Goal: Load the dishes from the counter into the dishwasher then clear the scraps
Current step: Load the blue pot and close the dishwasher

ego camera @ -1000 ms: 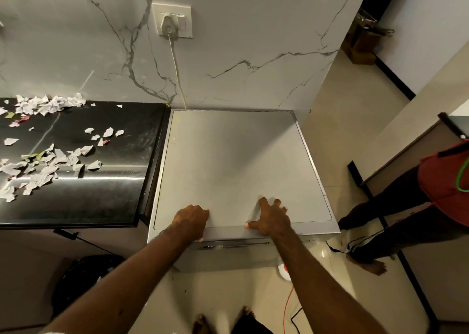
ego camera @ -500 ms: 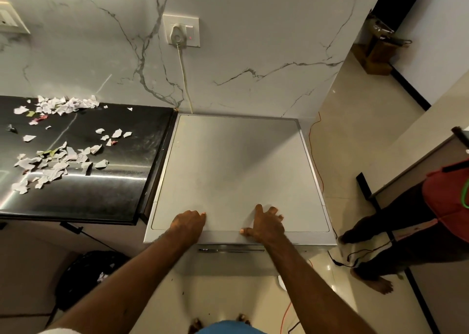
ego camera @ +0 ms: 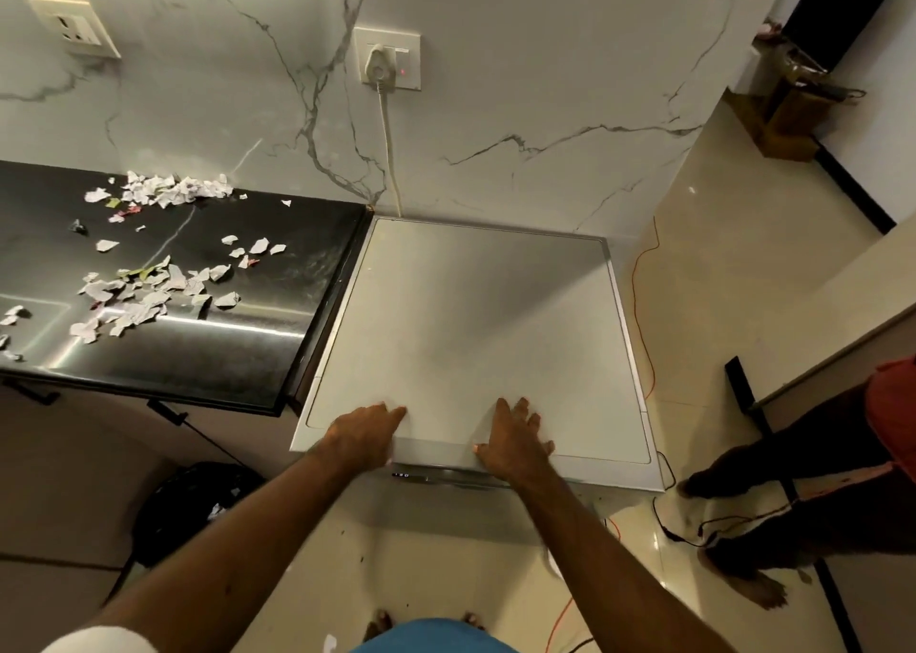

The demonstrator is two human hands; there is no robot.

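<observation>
My two hands lie on the dishwasher [ego camera: 471, 315], both at the front edge of its top. My left hand [ego camera: 364, 434] sits toward the front left corner, fingers loosely bent and together, gripping nothing. My right hand [ego camera: 515, 441] lies flat near the middle of that edge, fingers spread wide, also holding nothing. Under the edge I see a dark control strip [ego camera: 436, 476]. The door is closed, so whatever is inside is hidden from me.

Down to the left, below the bench [ego camera: 223, 355], stands one black bin bag [ego camera: 188, 513] with a few pale bits showing in it. The bench's right edge meets the dishwasher's left side. The scraps [ego camera: 143, 300] lie on the bench in two main groups, too many to count: a loose spread toward the left edge and a heap [ego camera: 168, 188] along the back edge by the wall.

On the wall I count two sockets. The left socket [ego camera: 74, 27] is above the bench. The right socket [ego camera: 409, 42] is above the dishwasher's back left corner and holds one plug [ego camera: 379, 64]. Its white cord [ego camera: 389, 156] drops behind the machine.

At the right, a second person's legs [ego camera: 793, 474] stand well apart from the dishwasher.
</observation>
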